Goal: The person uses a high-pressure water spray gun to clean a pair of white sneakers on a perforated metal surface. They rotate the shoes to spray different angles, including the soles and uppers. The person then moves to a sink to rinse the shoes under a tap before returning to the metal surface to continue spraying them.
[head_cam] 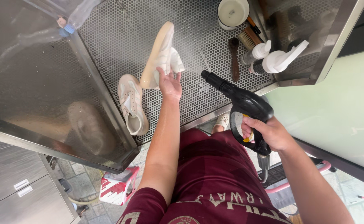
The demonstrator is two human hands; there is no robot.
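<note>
My left hand [169, 83] grips a white sneaker [160, 54] and holds it tilted on its side above a perforated metal tray [119, 37], sole turned left. A second white sneaker [132, 104] lies flat on the tray just left of that hand. My right hand [269, 132] is wrapped around the handle of a black spray gun [242, 101]. The gun's nozzle points up and left toward the held sneaker, a short way from it.
Steel walls [32, 83] enclose the tray on the left and right. At the back right stand a white cup [232, 12], brushes [235, 56] and two white spray bottles [273, 60]. A red and white stool [117, 186] sits on the tiled floor below.
</note>
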